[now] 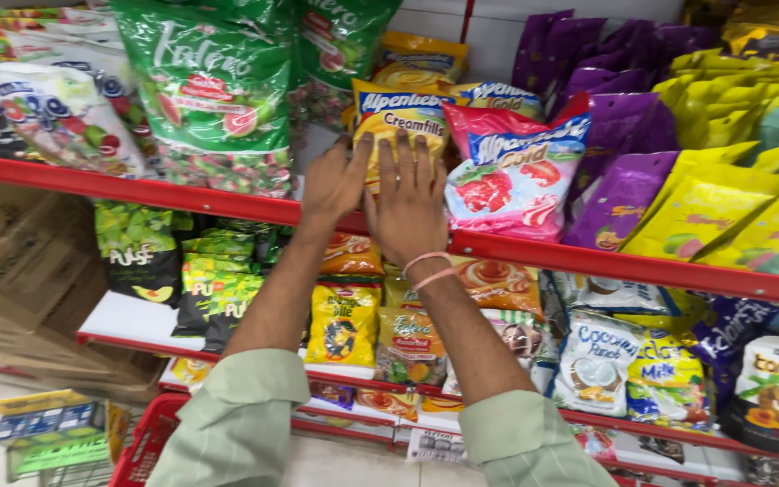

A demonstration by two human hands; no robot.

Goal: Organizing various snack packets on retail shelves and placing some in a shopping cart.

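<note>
Yellow candy bag [400, 115] with a blue band stands on the upper red shelf [588, 263], straight at twelve o'clock from both hands. Right hand [406, 206] lies flat against its lower front, fingers spread open; left hand [335, 180], at nine o'clock of the right, touches its left edge, fingers loosely extended. Red-and-blue strawberry bag [516, 176] leans at three o'clock, large green bag [214, 86] at ten, purple pouches [619, 135] beyond.

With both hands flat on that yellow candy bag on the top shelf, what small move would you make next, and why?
Probably press the yellow plastic candy bag further back: both the left hand and right hand lie flat on its front, and it sits right at the red metal shelf edge beside the red-and-blue bag.
</note>
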